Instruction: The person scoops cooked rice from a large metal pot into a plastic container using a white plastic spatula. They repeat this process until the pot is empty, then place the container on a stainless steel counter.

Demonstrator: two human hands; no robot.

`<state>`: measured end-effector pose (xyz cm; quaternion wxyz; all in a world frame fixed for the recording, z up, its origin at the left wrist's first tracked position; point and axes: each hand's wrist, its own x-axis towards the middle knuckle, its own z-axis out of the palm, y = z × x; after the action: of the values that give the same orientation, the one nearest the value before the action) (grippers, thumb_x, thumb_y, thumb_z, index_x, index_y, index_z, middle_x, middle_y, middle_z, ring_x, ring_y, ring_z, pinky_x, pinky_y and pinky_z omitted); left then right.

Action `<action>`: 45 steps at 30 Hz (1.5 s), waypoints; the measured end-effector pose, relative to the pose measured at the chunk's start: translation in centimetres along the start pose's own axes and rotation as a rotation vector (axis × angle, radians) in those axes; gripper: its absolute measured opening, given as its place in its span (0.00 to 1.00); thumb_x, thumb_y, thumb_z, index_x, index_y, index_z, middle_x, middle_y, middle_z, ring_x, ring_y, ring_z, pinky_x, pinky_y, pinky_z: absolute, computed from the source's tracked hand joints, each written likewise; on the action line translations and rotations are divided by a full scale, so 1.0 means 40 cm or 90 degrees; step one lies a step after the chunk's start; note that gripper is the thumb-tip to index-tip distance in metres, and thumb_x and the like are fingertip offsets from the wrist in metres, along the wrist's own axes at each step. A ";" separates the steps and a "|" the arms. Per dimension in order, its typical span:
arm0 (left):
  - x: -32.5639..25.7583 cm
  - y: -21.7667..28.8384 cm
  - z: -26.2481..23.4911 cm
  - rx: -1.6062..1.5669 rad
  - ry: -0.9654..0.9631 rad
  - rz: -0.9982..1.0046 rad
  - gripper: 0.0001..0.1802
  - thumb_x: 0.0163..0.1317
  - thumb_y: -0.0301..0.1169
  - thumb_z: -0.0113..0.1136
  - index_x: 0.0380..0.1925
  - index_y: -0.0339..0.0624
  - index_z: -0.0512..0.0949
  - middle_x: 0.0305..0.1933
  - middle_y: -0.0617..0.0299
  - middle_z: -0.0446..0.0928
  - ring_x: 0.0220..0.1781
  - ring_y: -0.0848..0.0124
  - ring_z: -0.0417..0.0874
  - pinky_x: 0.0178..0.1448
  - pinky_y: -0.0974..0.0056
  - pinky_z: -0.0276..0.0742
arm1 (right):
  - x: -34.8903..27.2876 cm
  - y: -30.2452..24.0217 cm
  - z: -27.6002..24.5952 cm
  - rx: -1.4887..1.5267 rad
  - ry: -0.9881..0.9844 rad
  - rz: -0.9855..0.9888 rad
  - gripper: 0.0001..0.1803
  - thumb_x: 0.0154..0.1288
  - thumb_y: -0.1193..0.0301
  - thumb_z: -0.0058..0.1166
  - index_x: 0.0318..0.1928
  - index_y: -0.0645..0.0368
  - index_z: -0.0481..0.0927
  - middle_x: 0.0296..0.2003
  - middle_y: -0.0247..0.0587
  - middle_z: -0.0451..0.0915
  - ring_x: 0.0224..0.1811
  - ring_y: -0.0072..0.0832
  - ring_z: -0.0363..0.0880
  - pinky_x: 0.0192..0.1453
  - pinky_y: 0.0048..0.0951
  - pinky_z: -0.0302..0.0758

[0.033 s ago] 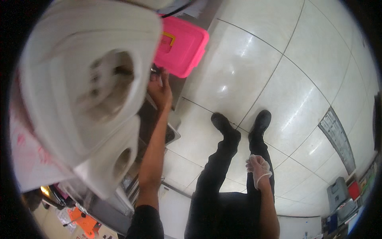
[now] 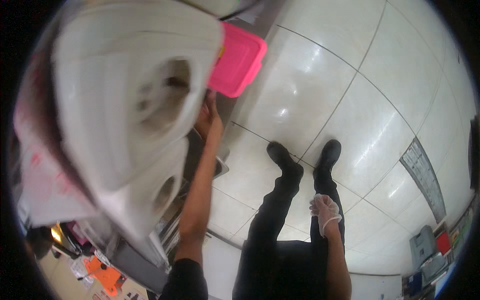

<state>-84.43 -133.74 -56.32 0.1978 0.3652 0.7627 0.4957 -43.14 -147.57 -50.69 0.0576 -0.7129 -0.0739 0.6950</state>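
Note:
My left hand (image 2: 207, 117) is bare and reaches up between a large white moulded appliance (image 2: 115, 55) and a pink lidded box (image 2: 239, 60). Its fingers look pinched together near the box's lower corner, by a small dark thing, but the appliance covers part of them. The appliance is blurred, with a wide oval hollow in its face. A yellow catch shows on the box, half covered. Beside my right thigh hangs my right hand (image 2: 326, 210) in a thin see-through glove. Its fingers are loosely curled, and I see nothing in them.
Pale floor tiles (image 2: 305, 95) stretch to the right, with a grey floor grate (image 2: 422, 175) set in them. A grey case (image 2: 425, 242) stands at the lower right. An orange sheet-like item (image 2: 102, 275) lies at lower left. My black shoes are on the tiles.
The white appliance appears shifted right in view, covering more of the pink box and my left hand. My left hand sits slightly lower; my right hand is unchanged.

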 end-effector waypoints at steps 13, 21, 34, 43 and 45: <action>-0.335 0.692 0.046 -0.244 0.221 -0.056 0.14 0.62 0.17 0.58 0.44 0.36 0.64 0.54 0.43 0.74 0.40 0.61 0.83 0.46 0.59 0.81 | 0.038 0.084 -0.142 -0.023 -0.098 0.032 0.10 0.68 0.65 0.58 0.36 0.56 0.74 0.26 0.36 0.77 0.23 0.22 0.74 0.25 0.23 0.70; -0.255 0.692 0.085 -0.275 0.328 -0.020 0.10 0.69 0.28 0.56 0.41 0.40 0.63 0.54 0.46 0.74 0.43 0.68 0.81 0.53 0.62 0.79 | 0.039 0.078 -0.159 -0.063 -0.103 0.011 0.11 0.69 0.63 0.57 0.35 0.57 0.74 0.27 0.36 0.77 0.24 0.22 0.74 0.26 0.23 0.70; -0.221 0.746 0.121 -0.377 0.385 -0.125 0.11 0.72 0.33 0.52 0.43 0.35 0.69 0.48 0.54 0.75 0.48 0.69 0.82 0.56 0.68 0.82 | 0.029 0.051 -0.146 -0.027 -0.064 0.058 0.10 0.63 0.73 0.61 0.43 0.56 0.75 0.29 0.38 0.80 0.27 0.26 0.78 0.27 0.25 0.73; -0.196 0.708 0.107 -0.321 0.398 -0.104 0.12 0.73 0.37 0.51 0.40 0.41 0.63 0.40 0.61 0.71 0.37 0.70 0.78 0.44 0.67 0.81 | 0.024 0.072 -0.144 0.031 -0.088 0.015 0.12 0.68 0.64 0.58 0.38 0.59 0.74 0.28 0.38 0.79 0.25 0.23 0.75 0.26 0.25 0.72; -0.207 0.689 0.120 -0.319 0.435 -0.113 0.13 0.73 0.40 0.50 0.40 0.42 0.63 0.39 0.61 0.70 0.33 0.71 0.75 0.40 0.67 0.79 | 0.022 0.079 -0.145 0.005 -0.085 0.027 0.10 0.68 0.65 0.57 0.40 0.58 0.75 0.30 0.39 0.80 0.26 0.25 0.77 0.27 0.26 0.73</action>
<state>-65.88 -130.36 -34.09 0.0586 0.0538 0.6692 0.7388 -37.22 -150.40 -51.98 0.0408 -0.6664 -0.0594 0.7421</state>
